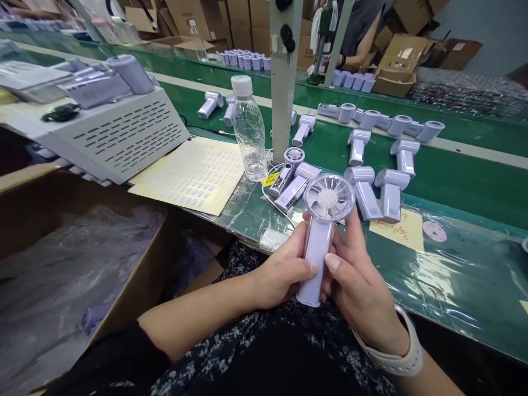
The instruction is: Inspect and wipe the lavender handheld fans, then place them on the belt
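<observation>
A lavender handheld fan (315, 258) is held upright over my lap, its round clear grille turned toward me. My left hand (284, 269) grips the handle from the left, thumb laid across its front. From the other side my right hand (358, 280) wraps the handle, thumb on its edge and a finger up behind the grille. Just beyond, on the green bench (462, 264), lie a partly opened fan (284, 173) with its inside showing and another lavender fan (299, 187). Two more fans (365, 192) rest to the right, beside a yellow note (400, 228).
A clear water bottle (251, 132) stands by a white post (284, 82). Left of it are a sticker sheet (193, 176) and a vented metal box (132, 126). A carton (144, 264) with plastic bags sits at lower left. Several fans lie along the green conveyor belt (474, 132).
</observation>
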`<state>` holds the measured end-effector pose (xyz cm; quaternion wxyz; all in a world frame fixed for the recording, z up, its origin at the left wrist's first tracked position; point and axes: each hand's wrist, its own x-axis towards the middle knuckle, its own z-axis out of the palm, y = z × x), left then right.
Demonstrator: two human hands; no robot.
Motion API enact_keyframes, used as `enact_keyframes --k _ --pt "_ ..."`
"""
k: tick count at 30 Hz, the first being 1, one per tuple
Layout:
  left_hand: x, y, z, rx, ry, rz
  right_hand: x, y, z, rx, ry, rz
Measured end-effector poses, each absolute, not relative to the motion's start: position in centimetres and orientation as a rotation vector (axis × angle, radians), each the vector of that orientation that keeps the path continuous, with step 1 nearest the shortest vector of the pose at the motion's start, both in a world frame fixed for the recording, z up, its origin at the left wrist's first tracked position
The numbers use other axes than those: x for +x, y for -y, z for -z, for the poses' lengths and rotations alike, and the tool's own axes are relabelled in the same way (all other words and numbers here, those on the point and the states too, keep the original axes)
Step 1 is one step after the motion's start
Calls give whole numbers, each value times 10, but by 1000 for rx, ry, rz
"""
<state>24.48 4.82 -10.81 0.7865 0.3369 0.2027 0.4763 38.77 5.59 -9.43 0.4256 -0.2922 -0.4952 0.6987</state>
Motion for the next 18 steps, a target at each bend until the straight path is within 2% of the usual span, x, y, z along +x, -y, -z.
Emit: enact_keyframes --k 18 --pt "244 -46 99 882 -594 -1024 387 -60 98 -729 1438 -1577"
